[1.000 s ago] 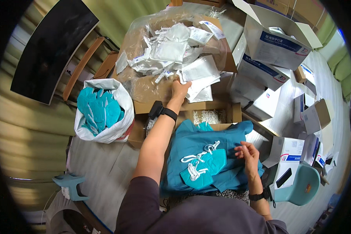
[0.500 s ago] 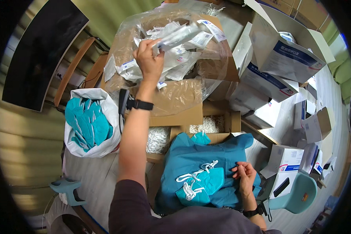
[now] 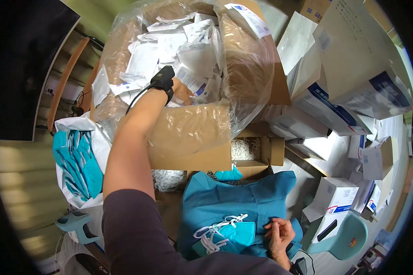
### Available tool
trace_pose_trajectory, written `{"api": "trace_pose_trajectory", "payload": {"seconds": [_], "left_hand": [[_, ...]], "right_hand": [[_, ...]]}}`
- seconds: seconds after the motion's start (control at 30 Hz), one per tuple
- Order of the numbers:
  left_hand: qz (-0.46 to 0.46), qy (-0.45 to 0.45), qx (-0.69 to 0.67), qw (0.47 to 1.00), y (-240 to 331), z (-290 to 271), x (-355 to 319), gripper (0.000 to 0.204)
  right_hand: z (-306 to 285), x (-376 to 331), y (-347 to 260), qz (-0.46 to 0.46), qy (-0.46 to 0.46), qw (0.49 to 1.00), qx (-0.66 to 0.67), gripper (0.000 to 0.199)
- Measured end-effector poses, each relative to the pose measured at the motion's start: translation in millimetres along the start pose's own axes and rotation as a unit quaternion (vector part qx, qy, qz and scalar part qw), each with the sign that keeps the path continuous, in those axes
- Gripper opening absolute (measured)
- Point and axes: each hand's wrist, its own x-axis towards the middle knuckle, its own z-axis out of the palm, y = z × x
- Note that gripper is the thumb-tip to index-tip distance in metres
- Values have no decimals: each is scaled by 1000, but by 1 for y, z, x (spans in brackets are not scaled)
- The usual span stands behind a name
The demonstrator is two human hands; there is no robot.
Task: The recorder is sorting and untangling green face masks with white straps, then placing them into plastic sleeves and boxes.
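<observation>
L hand (image 3: 181, 90) is reaching far into the bag-lined box (image 3: 188, 151), fingers buried among white packets (image 3: 188, 55) just beyond; grip can't be told. R hand (image 3: 279, 233) rests near, fingers loosely curled on teal cloth (image 3: 243, 201).

the cardboard box (image 3: 188, 151) is plain brown, lined with a clear, glossy plastic bag (image 3: 243, 68). the sealed packets (image 3: 170, 50) inside are white, a few with blue and red print. the wristband (image 3: 163, 81) is black. the sleeve (image 3: 137, 229) is dark purple-grey. the cloth (image 3: 243, 201) is teal; the face masks (image 3: 234, 231) on it are brighter turquoise with white straps. the side bag (image 3: 78, 128) is white, holding turquoise masks. the stacked cartons (image 3: 339, 114) are white with blue bands.
</observation>
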Motion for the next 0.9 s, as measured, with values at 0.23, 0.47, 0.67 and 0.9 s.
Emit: {"api": "trace_pose_trajectory", "payload": {"seconds": [0.23, 0.47, 0.67, 0.9], "left_hand": [[28, -99, 1, 995, -18, 23, 52, 100], [32, -90, -39, 995, -32, 28, 37, 105], [150, 57, -190, 969, -81, 17, -20, 115], [123, 561, -131, 808, 2, 48, -145, 75]], "right_hand": [[0, -3, 15, -43, 13, 998, -53, 11], [-3, -6, 8, -43, 39, 998, -40, 7], [-16, -9, 8, -84, 17, 996, 9, 10], [-21, -17, 24, -117, 12, 993, -15, 10]]}}
